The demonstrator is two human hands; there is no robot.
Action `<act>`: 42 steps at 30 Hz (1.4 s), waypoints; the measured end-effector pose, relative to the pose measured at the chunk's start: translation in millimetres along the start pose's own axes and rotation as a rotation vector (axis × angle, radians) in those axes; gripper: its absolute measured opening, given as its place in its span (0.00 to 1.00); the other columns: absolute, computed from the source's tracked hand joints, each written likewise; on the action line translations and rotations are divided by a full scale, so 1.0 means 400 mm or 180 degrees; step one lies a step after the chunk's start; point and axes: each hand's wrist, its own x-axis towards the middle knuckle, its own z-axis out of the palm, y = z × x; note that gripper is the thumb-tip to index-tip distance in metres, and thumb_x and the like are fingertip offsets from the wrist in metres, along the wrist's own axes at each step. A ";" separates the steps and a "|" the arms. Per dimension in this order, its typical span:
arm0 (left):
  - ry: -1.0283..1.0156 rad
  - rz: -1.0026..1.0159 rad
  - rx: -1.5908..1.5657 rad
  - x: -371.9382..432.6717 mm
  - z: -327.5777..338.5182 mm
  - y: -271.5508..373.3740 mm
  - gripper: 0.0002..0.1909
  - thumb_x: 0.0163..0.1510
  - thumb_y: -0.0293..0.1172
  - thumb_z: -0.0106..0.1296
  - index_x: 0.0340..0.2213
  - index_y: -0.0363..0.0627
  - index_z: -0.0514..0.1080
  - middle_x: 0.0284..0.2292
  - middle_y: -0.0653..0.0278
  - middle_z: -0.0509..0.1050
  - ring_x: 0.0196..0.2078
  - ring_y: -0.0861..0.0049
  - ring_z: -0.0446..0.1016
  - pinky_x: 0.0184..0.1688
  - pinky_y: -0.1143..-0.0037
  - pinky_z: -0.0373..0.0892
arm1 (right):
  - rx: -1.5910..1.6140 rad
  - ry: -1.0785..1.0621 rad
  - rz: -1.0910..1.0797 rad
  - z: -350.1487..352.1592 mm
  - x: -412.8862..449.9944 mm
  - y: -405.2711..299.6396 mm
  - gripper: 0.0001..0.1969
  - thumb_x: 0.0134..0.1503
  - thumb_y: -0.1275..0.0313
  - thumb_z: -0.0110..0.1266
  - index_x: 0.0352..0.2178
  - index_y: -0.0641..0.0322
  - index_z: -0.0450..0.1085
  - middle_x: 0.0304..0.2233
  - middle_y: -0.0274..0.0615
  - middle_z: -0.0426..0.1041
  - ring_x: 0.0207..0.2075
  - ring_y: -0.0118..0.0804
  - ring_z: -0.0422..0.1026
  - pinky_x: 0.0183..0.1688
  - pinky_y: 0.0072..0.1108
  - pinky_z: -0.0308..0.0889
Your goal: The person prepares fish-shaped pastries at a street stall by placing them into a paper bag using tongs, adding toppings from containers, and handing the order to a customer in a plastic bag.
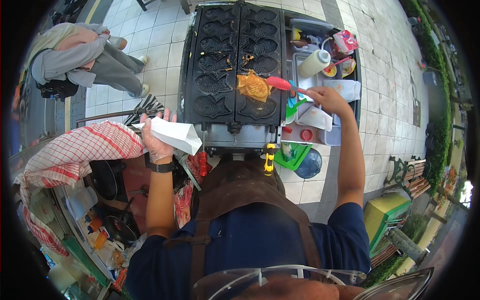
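Observation:
A white paper bag (173, 134) is in my left hand (156, 144), which wears a clear plastic glove. The hand is palm up, just left of a black taiyaki griddle (237, 93) with fish-shaped moulds. My right hand (330, 100) grips tongs (280, 83) with red tips. Those tips meet the right side of a golden-brown fish-shaped cake (253, 87), which is over the near moulds of the right plate. Whether it still touches the plate I cannot tell. Crumbs lie in several moulds farther back.
Right of the griddle, a tray area holds a squeeze bottle (314, 63), a green scoop (296, 108) and white paper bags (317, 118). Red (203, 163) and yellow-black (269, 159) handles jut toward me. A checked cloth (90, 150) hangs at left. Another person (86, 63) stands beyond it.

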 end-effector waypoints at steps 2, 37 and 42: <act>-0.0057 -0.0022 -0.0010 -0.012 0.005 -0.001 0.35 0.53 0.42 0.57 0.58 0.62 0.53 0.58 0.45 0.53 0.66 0.39 0.51 0.64 0.41 0.52 | -0.0136 -0.0231 -0.0134 -0.052 0.066 -0.024 0.26 0.63 0.48 0.51 0.27 0.62 0.76 0.19 0.30 0.69 0.23 0.23 0.65 0.27 0.22 0.62; -0.3134 0.0809 -0.0912 0.084 0.407 -0.183 0.32 0.56 0.56 0.50 0.60 0.68 0.60 0.67 0.50 0.48 0.69 0.37 0.42 0.68 0.39 0.38 | 0.1751 -0.1606 0.0640 0.004 -0.131 -0.166 0.23 0.65 0.51 0.50 0.26 0.58 0.74 0.18 0.27 0.62 0.16 0.15 0.50 0.17 0.13 0.42; -0.3050 0.0649 -0.1215 0.018 0.453 -0.223 0.28 0.57 0.51 0.52 0.58 0.68 0.63 0.67 0.53 0.50 0.67 0.39 0.50 0.67 0.38 0.43 | 0.1776 -0.1519 0.0596 -0.027 -0.204 -0.206 0.21 0.65 0.52 0.51 0.35 0.60 0.78 0.20 0.26 0.65 0.21 0.15 0.57 0.21 0.11 0.52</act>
